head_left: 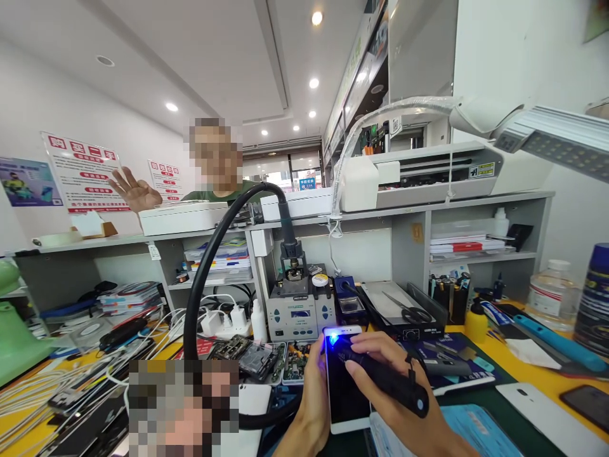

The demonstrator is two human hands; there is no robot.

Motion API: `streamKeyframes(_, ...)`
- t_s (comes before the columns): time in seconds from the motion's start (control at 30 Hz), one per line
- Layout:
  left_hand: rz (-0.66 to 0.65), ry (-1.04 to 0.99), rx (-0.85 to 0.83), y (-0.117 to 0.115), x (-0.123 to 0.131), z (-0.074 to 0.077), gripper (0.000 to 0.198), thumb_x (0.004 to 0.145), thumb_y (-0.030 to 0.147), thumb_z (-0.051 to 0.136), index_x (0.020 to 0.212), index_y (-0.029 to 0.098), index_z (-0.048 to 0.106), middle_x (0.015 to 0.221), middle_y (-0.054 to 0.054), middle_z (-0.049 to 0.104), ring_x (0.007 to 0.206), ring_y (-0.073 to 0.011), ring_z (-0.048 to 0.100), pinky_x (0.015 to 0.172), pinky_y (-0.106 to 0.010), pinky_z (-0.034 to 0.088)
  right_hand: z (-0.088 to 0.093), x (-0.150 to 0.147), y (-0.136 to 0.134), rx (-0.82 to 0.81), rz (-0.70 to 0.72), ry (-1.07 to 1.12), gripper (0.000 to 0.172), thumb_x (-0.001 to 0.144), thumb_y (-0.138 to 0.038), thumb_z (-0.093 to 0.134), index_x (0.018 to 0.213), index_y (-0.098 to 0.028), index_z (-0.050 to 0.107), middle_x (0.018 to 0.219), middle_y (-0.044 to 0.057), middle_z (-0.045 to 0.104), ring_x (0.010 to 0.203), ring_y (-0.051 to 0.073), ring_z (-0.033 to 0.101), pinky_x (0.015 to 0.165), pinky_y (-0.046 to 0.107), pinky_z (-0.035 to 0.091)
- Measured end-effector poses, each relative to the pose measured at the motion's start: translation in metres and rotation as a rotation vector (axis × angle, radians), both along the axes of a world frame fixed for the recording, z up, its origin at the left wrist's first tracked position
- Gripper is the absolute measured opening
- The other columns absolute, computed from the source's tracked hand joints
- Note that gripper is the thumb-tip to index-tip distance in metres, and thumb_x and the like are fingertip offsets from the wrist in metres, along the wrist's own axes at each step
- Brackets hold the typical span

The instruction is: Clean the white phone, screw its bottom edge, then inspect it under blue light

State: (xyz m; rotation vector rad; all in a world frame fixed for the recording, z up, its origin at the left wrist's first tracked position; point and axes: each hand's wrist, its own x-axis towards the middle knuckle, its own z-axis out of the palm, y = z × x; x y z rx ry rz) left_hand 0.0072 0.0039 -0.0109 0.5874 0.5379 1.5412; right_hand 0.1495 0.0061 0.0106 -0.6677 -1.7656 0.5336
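Note:
A white-framed smartphone with a dark screen stands tilted up in front of me, and my left hand grips it along its left edge. My right hand is closed round a black handheld light. From the tip of that light a blue-violet glow falls on the top left of the phone. Fingers of my right hand reach over the phone's upper right part; I cannot tell whether the light's tip touches the glass. Below my right hand lies a light blue packet on the dark green mat.
A hot-air rework station with a thick black hose arching left stands behind my hands. Circuit boards, white cables and scissors lie around. A co-worker raises a hand beyond the shelf. Another person's blurred head is lower left. A lamp overhangs the right.

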Motion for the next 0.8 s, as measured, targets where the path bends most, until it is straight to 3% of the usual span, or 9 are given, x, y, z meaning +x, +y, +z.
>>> streamKeyframes(0.47, -0.016, -0.008, -0.047, -0.0016, 0.0019, 0.0044, 0.041, 0.091, 0.05, 0.06, 0.109, 0.017, 0.076, 0.1, -0.008, 0.078, 0.107, -0.0277, 0.068, 0.103, -0.04, 0.047, -0.0076, 0.0013, 0.0004, 0.004, 0.023, 0.01, 0.011, 0.09, -0.029, 0.067, 0.1, -0.029, 0.065, 0.111, 0.006, 0.066, 0.107, 0.026, 0.066, 0.089, 0.038, 0.059)
streamKeyframes(0.8, -0.023, -0.001, -0.048, -0.0042, -0.0002, 0.005, 0.04, 0.092, 0.051, 0.056, 0.104, 0.02, 0.078, 0.107, -0.009, 0.077, 0.114, -0.0329, 0.065, 0.105, -0.045, 0.045, -0.0102, 0.0018, -0.0026, 0.051, -0.03, -0.025, 0.012, 0.09, -0.029, 0.066, 0.102, -0.031, 0.064, 0.112, 0.005, 0.066, 0.108, 0.026, 0.067, 0.091, 0.036, 0.06)
